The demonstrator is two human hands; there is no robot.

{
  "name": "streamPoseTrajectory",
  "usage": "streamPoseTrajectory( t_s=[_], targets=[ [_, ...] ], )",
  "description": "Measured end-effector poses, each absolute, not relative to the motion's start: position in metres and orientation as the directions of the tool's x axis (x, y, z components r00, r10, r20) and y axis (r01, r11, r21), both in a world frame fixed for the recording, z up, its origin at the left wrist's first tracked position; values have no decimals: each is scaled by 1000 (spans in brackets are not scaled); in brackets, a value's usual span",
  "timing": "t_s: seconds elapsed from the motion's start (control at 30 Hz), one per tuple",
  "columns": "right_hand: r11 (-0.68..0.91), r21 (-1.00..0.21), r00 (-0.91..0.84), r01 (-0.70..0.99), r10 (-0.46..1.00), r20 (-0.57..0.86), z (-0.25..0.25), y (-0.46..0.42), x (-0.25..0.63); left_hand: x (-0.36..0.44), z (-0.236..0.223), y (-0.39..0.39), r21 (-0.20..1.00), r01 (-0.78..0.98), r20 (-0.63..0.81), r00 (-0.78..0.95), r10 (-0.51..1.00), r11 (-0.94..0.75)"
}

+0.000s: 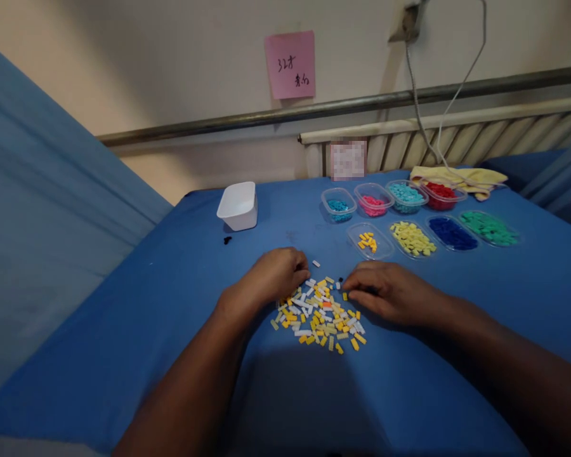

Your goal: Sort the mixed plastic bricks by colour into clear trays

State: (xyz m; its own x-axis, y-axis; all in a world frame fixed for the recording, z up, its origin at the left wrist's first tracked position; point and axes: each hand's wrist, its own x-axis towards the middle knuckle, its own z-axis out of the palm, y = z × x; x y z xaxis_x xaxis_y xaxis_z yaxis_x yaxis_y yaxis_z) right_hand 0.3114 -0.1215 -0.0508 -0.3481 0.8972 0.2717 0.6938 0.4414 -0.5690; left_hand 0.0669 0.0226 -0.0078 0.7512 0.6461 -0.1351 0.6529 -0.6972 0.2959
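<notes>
A loose pile of small toy building bricks (321, 314), mostly yellow, pale yellow and white with an orange one, lies on the blue cloth. My left hand (285, 273) rests at the pile's upper left edge, its fingers curled together; whatever they may hold is hidden. On the right side, my right hand (385, 289) reaches in with thumb and forefinger slightly apart. A yellow brick (345, 296) lies right by those fingertips, with a tiny black piece (341, 279) just beyond. One white brick (316, 263) sits apart above the pile, between the hands.
A white tub (239, 206) stands at the back left, black bits (227, 240) before it. Clear containers of sorted bricks form two rows at back right, including an orange-yellow one (385, 249) and a green one (489, 228). Behind them lies a yellow cloth (485, 181).
</notes>
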Motion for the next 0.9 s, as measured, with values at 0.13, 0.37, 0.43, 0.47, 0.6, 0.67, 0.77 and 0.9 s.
streamPoseTrajectory(
  t_s=[0.13, 0.37, 0.43, 0.47, 0.6, 0.67, 0.77, 0.9],
  targets=[
    [514, -477, -460, 713, 856, 234, -55, -117, 305, 60, -6, 19, 282, 615, -129, 785, 606, -737],
    [406, -546, -346, 733, 913, 216, -52, -117, 299, 52, 4, 6, 322, 523, -73, 845, 530, -789],
    [414, -569, -332, 710, 910, 248, -51, -116, 293, 55, 10, -2, 367, 473, -85, 874, 478, -801],
    [441, -554, -353, 706, 897, 265, -51, -114, 290, 57, 13, -7, 375, 460, -102, 883, 457, -805],
    [520, -438, -448, 734, 854, 264, -53, -109, 284, 63, 17, -17, 316, 487, -193, 873, 448, -814],
    [489, -429, -433, 760, 872, 227, -52, -109, 285, 64, 16, -18, 304, 504, -219, 863, 456, -808],
    [455, -441, -422, 774, 889, 176, -50, -112, 288, 61, 15, -15, 315, 532, -243, 846, 476, -786],
    [442, -457, -426, 772, 893, 144, -48, -113, 288, 58, 15, -15, 332, 529, -234, 848, 475, -781]
  ],
)
